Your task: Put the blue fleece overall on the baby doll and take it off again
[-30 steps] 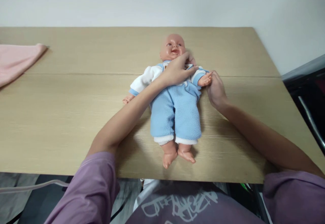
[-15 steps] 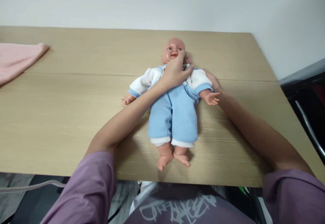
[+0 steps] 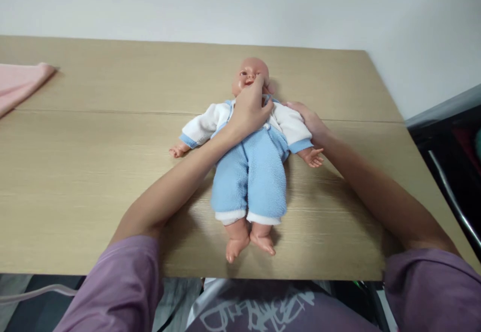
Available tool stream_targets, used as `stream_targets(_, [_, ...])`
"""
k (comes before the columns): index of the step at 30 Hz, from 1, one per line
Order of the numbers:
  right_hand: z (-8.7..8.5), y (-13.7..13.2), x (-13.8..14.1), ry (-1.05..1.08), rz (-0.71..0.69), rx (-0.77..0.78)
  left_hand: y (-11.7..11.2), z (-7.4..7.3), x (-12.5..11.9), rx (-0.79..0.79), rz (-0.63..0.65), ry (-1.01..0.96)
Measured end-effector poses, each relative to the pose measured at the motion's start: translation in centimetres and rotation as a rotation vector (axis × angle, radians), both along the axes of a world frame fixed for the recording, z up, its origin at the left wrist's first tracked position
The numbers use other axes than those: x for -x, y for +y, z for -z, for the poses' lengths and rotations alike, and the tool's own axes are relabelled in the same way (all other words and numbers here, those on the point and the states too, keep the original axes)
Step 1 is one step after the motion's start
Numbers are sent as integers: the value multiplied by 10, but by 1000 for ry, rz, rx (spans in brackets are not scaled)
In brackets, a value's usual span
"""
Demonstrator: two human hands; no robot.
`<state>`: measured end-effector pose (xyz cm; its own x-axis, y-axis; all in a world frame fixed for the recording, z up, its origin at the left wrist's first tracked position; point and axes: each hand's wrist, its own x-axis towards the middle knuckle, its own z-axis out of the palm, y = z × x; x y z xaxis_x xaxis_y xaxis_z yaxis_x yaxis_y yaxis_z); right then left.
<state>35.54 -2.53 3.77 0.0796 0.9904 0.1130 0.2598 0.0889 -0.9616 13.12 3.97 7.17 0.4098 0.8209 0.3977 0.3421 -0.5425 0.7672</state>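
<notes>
A baby doll [image 3: 250, 171] in a light blue and white fleece suit lies on its back on the wooden table [image 3: 93, 171], head away from me. My left hand [image 3: 250, 109] rests on the doll's chest at the collar, fingers pinched on the fabric under the chin. My right hand [image 3: 306, 119] lies on the doll's white sleeve at its shoulder, fingers curled over the fabric. The doll's bare feet point toward the table's near edge.
A pink cloth [image 3: 18, 89] lies at the far left of the table. A white wall stands behind the table. A dark piece of furniture with a metal bar [image 3: 451, 171] is at the right, past the table's edge.
My right hand let go of the doll's hand and moved up onto its sleeve and shoulder. The doll's arm dropped outward to the table. My left hand stayed at the collar.
</notes>
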Motion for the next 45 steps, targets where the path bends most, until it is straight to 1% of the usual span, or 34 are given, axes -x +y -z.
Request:
stream_targets(2, [-3, -20, -8, 88, -23, 85, -2, -1, 0, 3, 16, 10])
stream_targets(4, [-9, -42, -21, 105, -56, 148, -4, -2, 0, -8, 27, 23])
stream_targets(5, [-14, -53, -29, 67, -90, 175, -4, -2, 0, -15, 24, 26])
stream_targets(7, [-26, -70, -47, -90, -151, 221, -5, -2, -1, -16, 4, 23])
stream_targets(9, [-38, -80, -66, -254, -163, 225, -5, -1, -1, 2, -12, 13])
stream_targets(11, [-45, -84, -85, -363, -157, 217, -5, 0, -2, 13, -20, 17])
stream_targets(12, [-45, -84, -93, -392, -147, 217, -5, 1, -2, 7, -22, 26])
stream_targets(14, [-39, -84, -106, -402, -97, 218, -5, 1, -2, -13, -17, 50])
stream_targets(17, [-21, -83, -113, -363, 25, 141, -5, -1, 3, -43, 38, 93])
stream_targets(19, [-10, -84, -108, -401, 130, 18, -6, -4, 11, -88, 58, 119])
stream_targets(20, [-7, -87, -103, -459, 189, -57, -8, -5, 17, -118, 48, 125])
stream_targets(22, [-8, -94, -89, -620, 285, -202, -14, -6, 34, -178, 1, 119])
stream_targets(23, [-10, -99, -80, -693, 304, -257, -20, -6, 44, -199, -29, 109])
stream_targets(24, [-14, -105, -69, -739, 297, -302, -26, -4, 55, -216, -57, 95])
stream_targets(25, [-19, -111, -57, -746, 261, -333, -33, -2, 67, -226, -82, 76])
stream_targets(27, [-25, -121, -33, -631, 110, -365, -48, 7, 93, -224, -122, 20])
stream_targets(28, [-25, -124, -21, -533, 22, -349, -56, 13, 105, -213, -135, -13])
stream_targets(30, [-21, -122, -2, -327, -115, -261, -66, 26, 128, -194, -138, -55])
stream_targets(32, [-13, -112, 11, -168, -167, -153, -71, 37, 147, -191, -125, -47])
stream_targets(34, [-4, -97, 15, -75, -156, -99, -71, 44, 160, -190, -106, 31])
stream_targets(37, [0, -75, 11, -62, -165, -68, -66, 45, 168, -139, -63, 187])
stream_targets(39, [-1, -69, 6, -128, -214, -45, -65, 44, 168, -66, -35, 204])
stream_targets(42, [-4, -70, 1, -219, -266, -39, -66, 40, 164, 103, 4, 89])
stream_targets(43, [-4, -73, 1, -216, -266, -41, -67, 39, 163, 163, 17, 42])
stream_targets(45, [-3, -76, 3, -133, -235, -39, -68, 37, 161, 258, 36, -32])
